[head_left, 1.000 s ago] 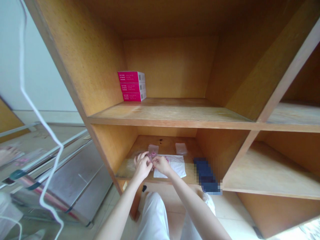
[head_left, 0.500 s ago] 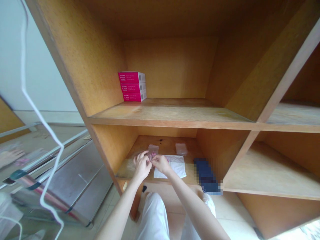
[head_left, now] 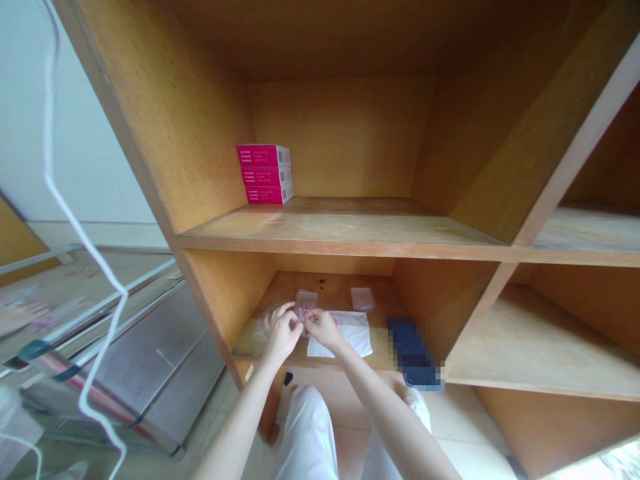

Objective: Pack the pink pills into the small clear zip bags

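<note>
Little changes in a second: the left hand (head_left: 283, 335) and right hand (head_left: 321, 328) stay at a small clear bag (head_left: 305, 301) of pink pieces on the lower shelf (head_left: 340, 283), fingers pinching its lower edge. A white sheet (head_left: 347, 340) lies at 4 o'clock, a second bag (head_left: 363, 299) at 3 o'clock.

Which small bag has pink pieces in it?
The bag between the left hand and right hand holds pink pieces; the other bag, off to the right, looks empty.
</note>
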Motion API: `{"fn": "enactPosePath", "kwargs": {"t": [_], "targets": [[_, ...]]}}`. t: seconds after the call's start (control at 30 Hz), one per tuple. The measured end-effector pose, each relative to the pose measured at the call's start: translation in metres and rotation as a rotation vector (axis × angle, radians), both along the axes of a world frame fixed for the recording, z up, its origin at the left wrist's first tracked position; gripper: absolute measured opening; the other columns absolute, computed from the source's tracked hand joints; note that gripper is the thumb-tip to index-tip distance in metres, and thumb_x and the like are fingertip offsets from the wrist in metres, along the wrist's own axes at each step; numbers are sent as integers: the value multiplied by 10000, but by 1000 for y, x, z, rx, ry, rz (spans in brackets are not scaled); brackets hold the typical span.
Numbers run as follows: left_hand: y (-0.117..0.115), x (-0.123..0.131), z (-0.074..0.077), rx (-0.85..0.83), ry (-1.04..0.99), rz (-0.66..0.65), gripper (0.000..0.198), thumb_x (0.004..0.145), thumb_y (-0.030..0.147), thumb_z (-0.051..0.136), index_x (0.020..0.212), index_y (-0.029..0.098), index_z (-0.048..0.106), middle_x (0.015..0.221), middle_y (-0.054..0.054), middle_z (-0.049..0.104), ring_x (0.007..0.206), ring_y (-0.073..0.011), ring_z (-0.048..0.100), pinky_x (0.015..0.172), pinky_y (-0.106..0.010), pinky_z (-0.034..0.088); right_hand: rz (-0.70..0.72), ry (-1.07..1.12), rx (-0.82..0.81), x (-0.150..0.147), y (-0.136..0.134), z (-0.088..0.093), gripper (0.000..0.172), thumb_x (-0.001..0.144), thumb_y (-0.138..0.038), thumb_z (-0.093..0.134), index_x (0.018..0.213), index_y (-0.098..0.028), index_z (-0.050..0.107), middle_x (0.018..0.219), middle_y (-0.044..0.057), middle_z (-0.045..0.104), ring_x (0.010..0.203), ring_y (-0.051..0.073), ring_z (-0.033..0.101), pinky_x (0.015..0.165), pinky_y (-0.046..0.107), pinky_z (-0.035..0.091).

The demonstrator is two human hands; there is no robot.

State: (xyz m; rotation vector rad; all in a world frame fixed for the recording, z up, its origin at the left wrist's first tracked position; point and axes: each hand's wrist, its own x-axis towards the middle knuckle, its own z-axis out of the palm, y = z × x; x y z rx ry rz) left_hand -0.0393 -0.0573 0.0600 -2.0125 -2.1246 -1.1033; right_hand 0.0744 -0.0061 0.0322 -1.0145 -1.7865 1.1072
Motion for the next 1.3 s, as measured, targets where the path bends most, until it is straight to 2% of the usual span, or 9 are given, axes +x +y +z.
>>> {"fn": "enactPosePath", "kwargs": {"t": [0.17,0.3,0.43,0.53,0.67,0.83,0.97,1.1,1.3], "targets": [[0,1,1,33,23,68,132,648,162,521,537,185,453,1122,-43,575,1064,-247,471,958,-527,194,-92,-63,116,-2,0,2,107,617,-80,462,618,-168,523,585,-12,567,537,105,520,537,191,386],[-2,0,7,61,66,134,135,650,163,514,537,186,444,1092,-58,584,1029,-249,487,961,-557,164,-179,-55,251,-2,0,3,154,618,-63,456,700,-168,533,654,-6,546,559,106,499,553,204,398],[-4,-1,11,56,98,134,146,661,201,525,532,186,458,1089,-71,581,1028,-259,485,961,-581,142,-129,7,451,1,-1,5,205,652,-32,430,718,-167,569,778,35,547,688,127,524,645,235,433],[-3,-1,9,69,97,111,135,672,221,526,550,189,479,1098,-71,578,1039,-263,480,960,-591,138,-66,6,500,3,-3,7,254,705,-43,423,720,-184,634,877,59,577,825,147,548,754,261,433],[-1,1,6,99,95,23,101,678,201,518,579,196,497,1125,-53,566,1069,-254,465,976,-578,135,4,-122,486,6,-4,11,322,724,-44,407,773,-213,677,923,54,625,879,158,561,773,254,420],[-1,5,10,96,52,-106,93,684,164,508,597,196,499,1143,-45,556,1065,-244,469,969,-534,210,172,-197,430,11,2,17,271,677,-28,420,635,-164,651,684,26,642,661,125,557,621,197,393],[-3,7,13,105,-28,-191,91,699,143,493,626,197,503,1153,-44,548,1065,-229,470,958,-496,259,256,-130,314,17,7,23,257,702,-92,447,467,-135,541,463,-37,491,480,71,431,479,164,305],[-2,8,10,146,-120,-263,113,732,147,461,645,194,515,1161,-50,538,1080,-208,464,943,-437,311,295,-63,232,20,9,25,288,699,-111,447,411,-130,456,412,-62,363,437,48,336,444,157,259],[0,13,6,158,-167,-325,123,764,174,447,678,195,533,1171,-50,529,1071,-196,472,939,-400,329,433,-32,162,19,9,25,215,656,-72,450,465,-137,523,463,-52,479,484,69,419,505,177,348]]}}
